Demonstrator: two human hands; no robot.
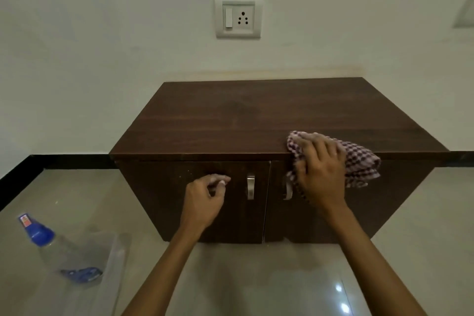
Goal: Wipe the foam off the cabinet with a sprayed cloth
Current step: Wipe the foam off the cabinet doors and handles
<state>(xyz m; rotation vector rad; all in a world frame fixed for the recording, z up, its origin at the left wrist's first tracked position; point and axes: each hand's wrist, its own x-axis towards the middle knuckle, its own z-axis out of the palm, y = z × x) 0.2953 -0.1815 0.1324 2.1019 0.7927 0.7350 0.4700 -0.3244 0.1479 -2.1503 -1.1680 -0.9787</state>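
- Pale painted wall (102,33) forms the background, carrying a white switch-and-socket plate (238,16) above the work area.
- Black skirting (71,160) runs along the foot of the wall; the floor (243,277) is glossy pale tile with light reflections at lower right.
- Dark wood cabinet (256,115) stands on the floor against the wall, with two doors closed. A metal handle (250,187) sits on the left door (166,192); a second handle (288,190) on the right door is partly hidden by the cloth and hand.
- Checked cloth (359,159), dark and pale, lies bunched on the front right edge of the cabinet top, with part of it hanging down over the right door.
- Right hand (320,169) rests on top of the cloth, fingers spread fairly straight and pressing it against the top edge, thumb pointing down the front.
- Left hand (205,200) is held in front of the left door, just left of the handle. Its fingers (218,177) are curled in with thumb and forefinger close together; nothing is seen held. A whitish smear shows at the fingertips.
- A few small pale specks (189,172) mark the upper left door. No distinct foam can be made out on the top.
- Clear plastic bottle (59,251) with a blue cap (41,233) lies on the floor at lower left, well apart from the cabinet.
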